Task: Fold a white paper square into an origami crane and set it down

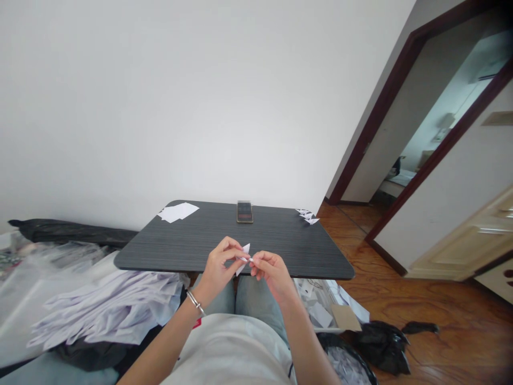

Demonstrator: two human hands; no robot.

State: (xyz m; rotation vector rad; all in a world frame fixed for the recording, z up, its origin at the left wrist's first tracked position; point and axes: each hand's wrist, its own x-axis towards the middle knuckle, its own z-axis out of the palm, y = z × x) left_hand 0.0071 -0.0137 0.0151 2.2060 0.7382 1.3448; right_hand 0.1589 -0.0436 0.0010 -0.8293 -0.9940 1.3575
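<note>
Both of my hands meet over the near edge of a dark grey table (176, 248). My left hand (220, 267), with a metal bracelet on its wrist, pinches a small folded piece of white paper (244, 255). My right hand (270, 272) pinches the same piece from the right side, fingers closed on it. The paper forms a small pointed shape between my fingertips.
A phone (245, 212) lies at the table's far middle. Loose white sheets (178, 212) sit at the far left corner, small folded paper pieces (308, 216) at the far right. A heap of paper (108, 310) lies left, a black bag (380, 342) and doorway (420, 149) right.
</note>
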